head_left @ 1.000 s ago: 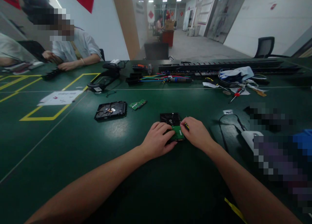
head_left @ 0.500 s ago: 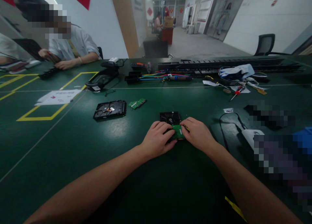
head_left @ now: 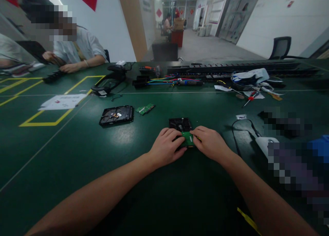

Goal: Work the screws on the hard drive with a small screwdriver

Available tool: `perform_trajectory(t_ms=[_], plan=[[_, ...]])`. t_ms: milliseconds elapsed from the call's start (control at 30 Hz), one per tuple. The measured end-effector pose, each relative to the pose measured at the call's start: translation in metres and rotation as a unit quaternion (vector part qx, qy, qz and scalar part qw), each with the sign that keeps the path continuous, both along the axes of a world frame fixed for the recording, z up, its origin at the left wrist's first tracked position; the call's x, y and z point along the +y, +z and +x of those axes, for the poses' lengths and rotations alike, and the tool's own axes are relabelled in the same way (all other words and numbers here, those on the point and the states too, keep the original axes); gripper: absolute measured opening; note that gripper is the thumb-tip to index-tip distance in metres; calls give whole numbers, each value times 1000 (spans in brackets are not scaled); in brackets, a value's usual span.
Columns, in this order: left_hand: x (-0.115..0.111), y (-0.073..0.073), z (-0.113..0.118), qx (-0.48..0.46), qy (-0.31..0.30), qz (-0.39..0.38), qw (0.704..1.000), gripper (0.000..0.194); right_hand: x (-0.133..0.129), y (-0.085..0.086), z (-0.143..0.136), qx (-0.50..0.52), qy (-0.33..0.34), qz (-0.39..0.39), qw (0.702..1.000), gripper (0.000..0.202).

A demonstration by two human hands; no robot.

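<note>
A black hard drive (head_left: pixel 180 123) lies on the green table in front of me, with a green circuit board (head_left: pixel 188 138) at its near end. My left hand (head_left: pixel 167 145) grips the board from the left, fingers on top and thumb at the near edge. At the board's right side, my right hand (head_left: pixel 209 141) is closed on a thin tool with a yellow part (head_left: pixel 197 137), its tip by the board; most of the tool is hidden in the fingers. Farther left lie a second hard drive (head_left: pixel 116 115) and another green board (head_left: pixel 145 109).
Beyond are cables (head_left: pixel 161 81), long black racks (head_left: pixel 231 70), a red screwdriver (head_left: pixel 250 98) and a black scanner-like device (head_left: pixel 110 80). A white device with a cord (head_left: pixel 264 143) lies right. A person (head_left: pixel 79 51) sits at the far left.
The whole view has shifted very slightly. Both hands keep their hold on the board and the thin tool, with hardly any movement.
</note>
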State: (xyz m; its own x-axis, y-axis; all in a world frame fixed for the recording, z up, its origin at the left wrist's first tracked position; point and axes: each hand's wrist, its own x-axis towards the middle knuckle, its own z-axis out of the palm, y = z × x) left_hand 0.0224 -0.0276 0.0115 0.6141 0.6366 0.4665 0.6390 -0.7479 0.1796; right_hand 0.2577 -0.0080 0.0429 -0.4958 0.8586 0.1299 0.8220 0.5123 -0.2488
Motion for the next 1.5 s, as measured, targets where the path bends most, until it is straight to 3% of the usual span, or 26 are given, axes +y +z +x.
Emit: perform_trajectory(t_ms=[1500], plan=[[-1,-1,1,-9,-7,-5,1000,26,6,-3,6,74,6,-19,997,31]])
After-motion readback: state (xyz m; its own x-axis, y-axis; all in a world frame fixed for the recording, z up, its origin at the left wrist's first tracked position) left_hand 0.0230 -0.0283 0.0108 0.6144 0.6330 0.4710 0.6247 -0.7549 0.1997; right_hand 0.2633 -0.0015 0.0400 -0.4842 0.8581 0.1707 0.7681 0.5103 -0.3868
